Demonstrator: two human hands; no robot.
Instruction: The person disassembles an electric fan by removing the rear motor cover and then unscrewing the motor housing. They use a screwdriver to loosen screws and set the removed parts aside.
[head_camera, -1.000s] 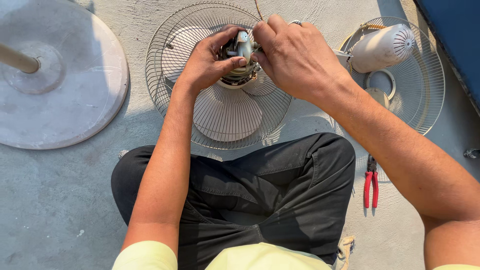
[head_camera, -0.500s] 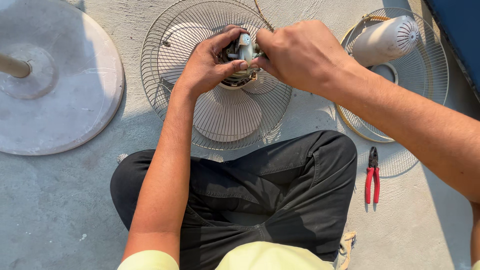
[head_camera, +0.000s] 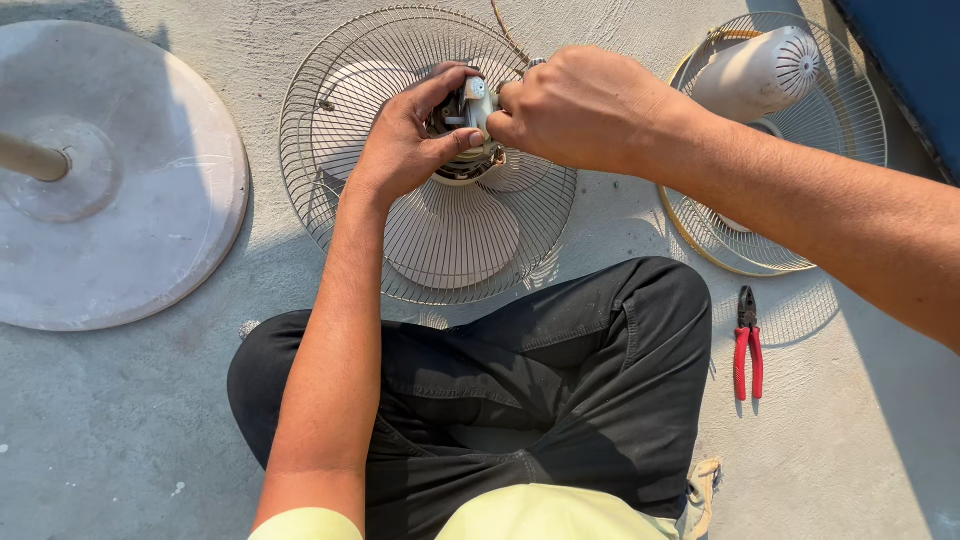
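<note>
- My left hand (head_camera: 405, 145) curls narrowly around the fan motor (head_camera: 468, 125), thumb and fingers pressed on its sides.
- My right hand (head_camera: 580, 105) is closed into a near fist, gripping the motor's top from the other side.
- The motor sits between both hands, above the wire fan guard (head_camera: 340, 170) and pale blades (head_camera: 450, 235) on the floor.
- My fingers hide most of the motor; I cannot tell what the right hand pinches.
- Red-handled pliers (head_camera: 748, 345) lie well below my right hand.
</note>
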